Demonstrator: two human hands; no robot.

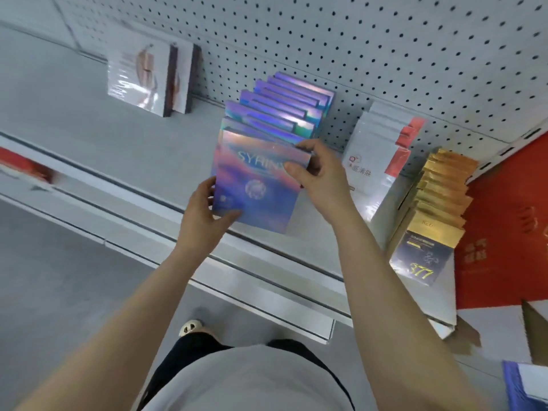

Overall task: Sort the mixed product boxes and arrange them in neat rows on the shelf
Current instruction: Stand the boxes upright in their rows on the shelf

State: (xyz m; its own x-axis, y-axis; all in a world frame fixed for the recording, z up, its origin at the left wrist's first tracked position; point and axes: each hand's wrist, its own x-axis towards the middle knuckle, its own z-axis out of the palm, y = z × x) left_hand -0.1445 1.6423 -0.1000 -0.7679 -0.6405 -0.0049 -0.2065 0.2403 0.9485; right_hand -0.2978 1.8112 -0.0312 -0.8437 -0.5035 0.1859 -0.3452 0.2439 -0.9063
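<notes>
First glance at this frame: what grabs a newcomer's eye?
The holographic purple box at centre, held between the left hand and right hand, fronting a row of matching boxes running back to the pegboard. To the right, a gold-topped box row beside white-and-red boxes.

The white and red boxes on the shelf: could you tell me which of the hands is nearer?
Right. The right hand is just beside the white and red boxes; the left hand is across the holographic box.
</notes>
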